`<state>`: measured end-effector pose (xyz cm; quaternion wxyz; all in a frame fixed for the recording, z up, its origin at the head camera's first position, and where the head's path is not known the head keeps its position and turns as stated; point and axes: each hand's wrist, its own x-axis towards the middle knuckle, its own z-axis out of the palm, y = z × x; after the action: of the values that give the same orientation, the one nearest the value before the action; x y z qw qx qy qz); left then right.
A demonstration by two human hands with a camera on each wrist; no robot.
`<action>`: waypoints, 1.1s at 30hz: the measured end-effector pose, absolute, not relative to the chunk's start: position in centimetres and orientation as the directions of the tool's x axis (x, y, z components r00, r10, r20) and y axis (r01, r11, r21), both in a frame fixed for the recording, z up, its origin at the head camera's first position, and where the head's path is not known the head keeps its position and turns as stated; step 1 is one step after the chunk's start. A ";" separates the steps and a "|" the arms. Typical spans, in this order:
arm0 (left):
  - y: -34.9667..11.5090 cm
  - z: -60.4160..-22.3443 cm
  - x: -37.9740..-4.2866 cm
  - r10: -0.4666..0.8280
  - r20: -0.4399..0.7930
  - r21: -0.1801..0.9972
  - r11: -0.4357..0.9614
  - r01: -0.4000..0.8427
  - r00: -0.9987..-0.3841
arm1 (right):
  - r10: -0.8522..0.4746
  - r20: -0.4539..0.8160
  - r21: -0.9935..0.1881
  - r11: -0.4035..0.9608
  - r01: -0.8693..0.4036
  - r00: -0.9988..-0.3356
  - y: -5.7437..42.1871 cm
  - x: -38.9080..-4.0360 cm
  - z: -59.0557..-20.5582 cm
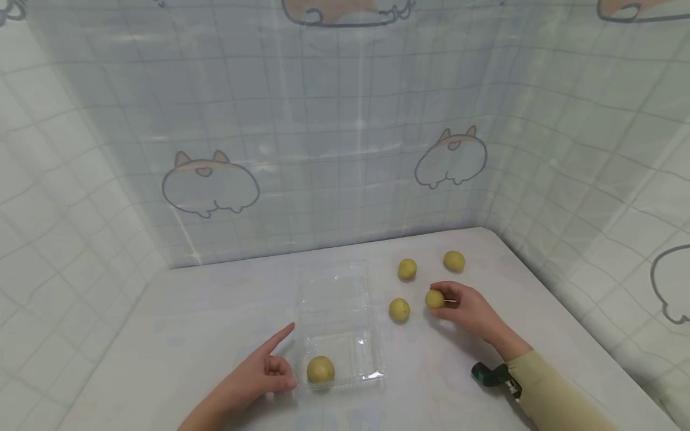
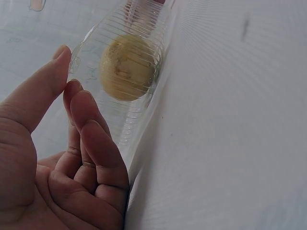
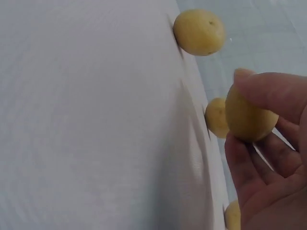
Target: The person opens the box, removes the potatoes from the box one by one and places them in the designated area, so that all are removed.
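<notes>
A clear plastic clamshell box (image 1: 339,338) lies opened flat on the white table, one yellow potato (image 1: 320,370) in its near left corner. At the box's left edge, my left hand (image 1: 259,374) stretches its index finger forward. The left wrist view shows thumb and a curled fingertip meeting at the rim, with the index finger hidden. My right hand (image 1: 466,308) pinches another potato (image 3: 249,112) between thumb and fingers, right of the box. Nearby sit three loose potatoes, one (image 1: 399,310) beside the box, one (image 1: 407,269) behind it and one (image 1: 454,261) farther right.
A patterned curtain (image 1: 334,149) stands behind the table (image 1: 232,299) and along both sides. A dark device (image 1: 489,375) is strapped at the right wrist, next to a pale sleeve (image 1: 555,389).
</notes>
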<state>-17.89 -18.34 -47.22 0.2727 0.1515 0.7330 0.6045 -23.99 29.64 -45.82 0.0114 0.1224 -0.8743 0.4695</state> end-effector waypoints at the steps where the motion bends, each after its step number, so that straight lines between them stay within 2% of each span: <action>1: -18.4 -47.2 -17.9 0.551 -0.219 0.969 0.223 -0.111 -0.806 | -0.201 0.132 -0.820 0.528 -0.222 -0.970 29.7 -24.1 -46.0; 21: -18.8 -47.5 -18.0 0.546 -0.227 0.967 0.223 -0.121 -0.806 | -0.110 0.073 -0.786 0.605 -0.125 -0.991 31.0 -24.5 -48.0; 33: -18.9 -47.3 -18.2 0.546 -0.217 0.968 0.227 -0.106 -0.809 | -0.104 0.085 -0.760 0.636 -0.132 -0.991 30.6 -24.1 -47.9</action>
<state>-18.21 -18.86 -47.31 0.2701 0.1494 0.7352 0.6035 -24.06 30.62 -47.94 0.0165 0.0652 -0.9042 0.4217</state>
